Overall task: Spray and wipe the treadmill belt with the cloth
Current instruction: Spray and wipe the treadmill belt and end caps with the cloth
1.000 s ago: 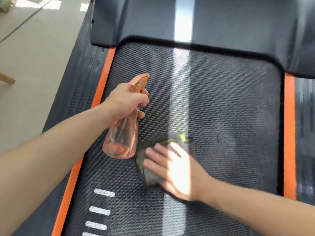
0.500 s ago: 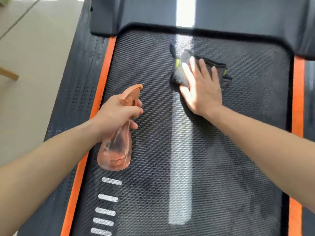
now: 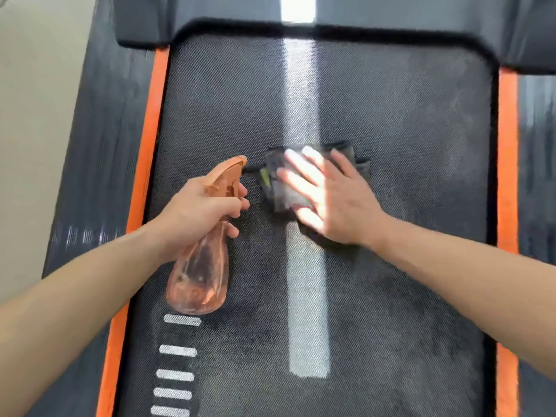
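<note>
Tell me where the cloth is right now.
In the head view, the cloth lies on the treadmill belt near its middle, under the flat right hand, just right of the spray bottle.

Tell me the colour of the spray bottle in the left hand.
Translucent orange: the spray bottle shows best in the head view.

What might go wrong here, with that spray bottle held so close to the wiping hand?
The nozzle of the spray bottle points toward the cloth and right hand, so a squeeze by the left hand may wet fingers, not the belt. The flat right hand presses a bunched cloth, which might fold under and leave streaks. Darker belt patches look damp and perhaps slippery.
</note>
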